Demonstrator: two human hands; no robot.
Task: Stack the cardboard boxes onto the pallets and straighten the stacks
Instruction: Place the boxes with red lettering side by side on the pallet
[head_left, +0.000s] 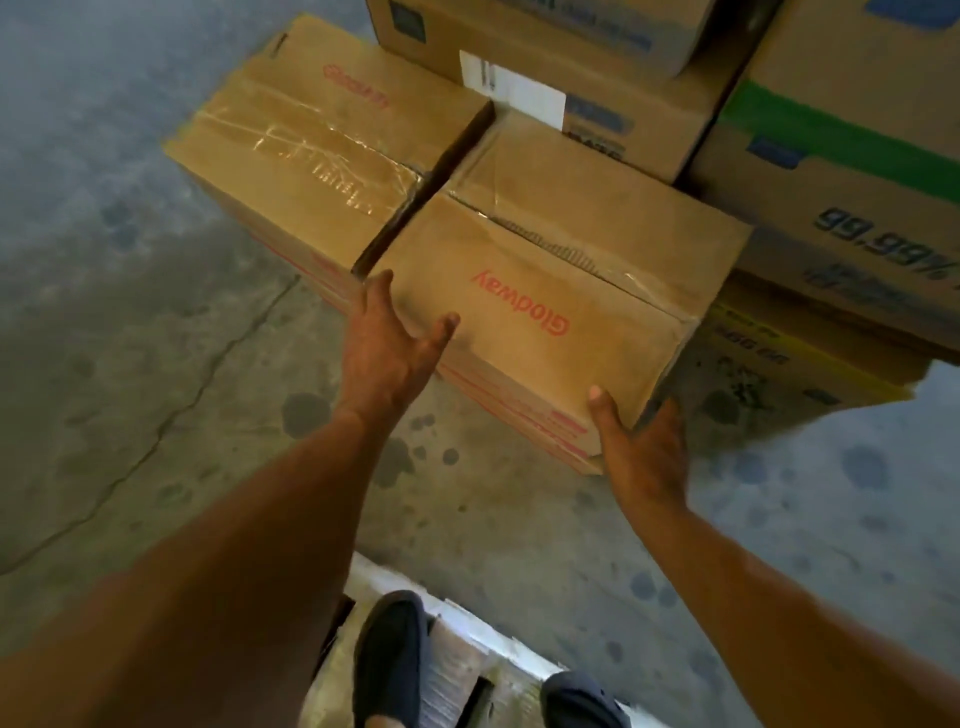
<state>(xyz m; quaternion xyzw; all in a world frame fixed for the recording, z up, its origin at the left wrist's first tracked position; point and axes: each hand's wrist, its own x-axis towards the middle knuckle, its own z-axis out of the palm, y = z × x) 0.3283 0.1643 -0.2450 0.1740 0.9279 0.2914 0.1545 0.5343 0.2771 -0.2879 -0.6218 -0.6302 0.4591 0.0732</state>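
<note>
A brown rectangular cardboard box (561, 291), its top seam sealed with clear tape, sits mid-frame. It has red "Glodway" lettering on top and red stripes on the near side. The left hand (389, 348) lies at its near left corner, fingers (376, 296) straight and spread. The right hand (644, 452) cups the near right corner, thumb up the near side, fingers flat round the edge. A matching taped cardboard box (311, 145) lies upper left, with a narrow dark gap between them. At right, a larger carton (857, 208) reads "99.99%". Stained grey concrete floor (130, 364) lies open at left and below.
</note>
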